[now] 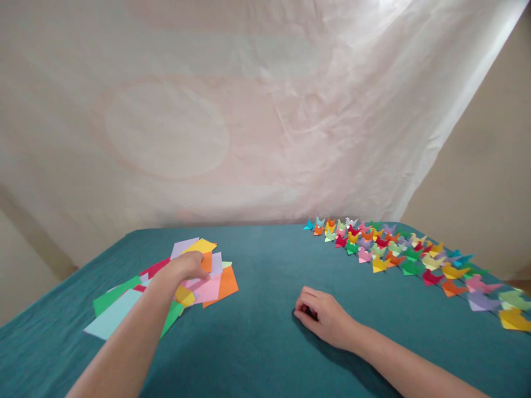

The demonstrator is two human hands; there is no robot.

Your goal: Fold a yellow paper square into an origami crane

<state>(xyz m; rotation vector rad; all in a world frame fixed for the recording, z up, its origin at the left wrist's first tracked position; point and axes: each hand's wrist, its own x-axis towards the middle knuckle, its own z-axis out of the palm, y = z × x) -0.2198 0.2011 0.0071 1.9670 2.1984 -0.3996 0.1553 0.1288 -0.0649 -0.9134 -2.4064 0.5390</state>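
My left hand [186, 267] reaches onto a loose spread of coloured paper squares [166, 282] at the left of the teal table [265, 331]; its fingers curl down on the sheets around an orange one [227, 283] and a pink one [207, 288]. Whether it grips a sheet is hidden. My right hand [321, 316] rests on the cloth near the middle, fingers curled under, and something dark shows beneath them that I cannot make out. Rows of folded paper birds [398, 254] lie to the right, apart from both hands.
A wrinkled white sheet [249, 110] hangs behind the table as a backdrop. The folded birds run in lines from the far middle toward the right edge [514, 318]. Bare teal cloth lies between the paper squares and the birds.
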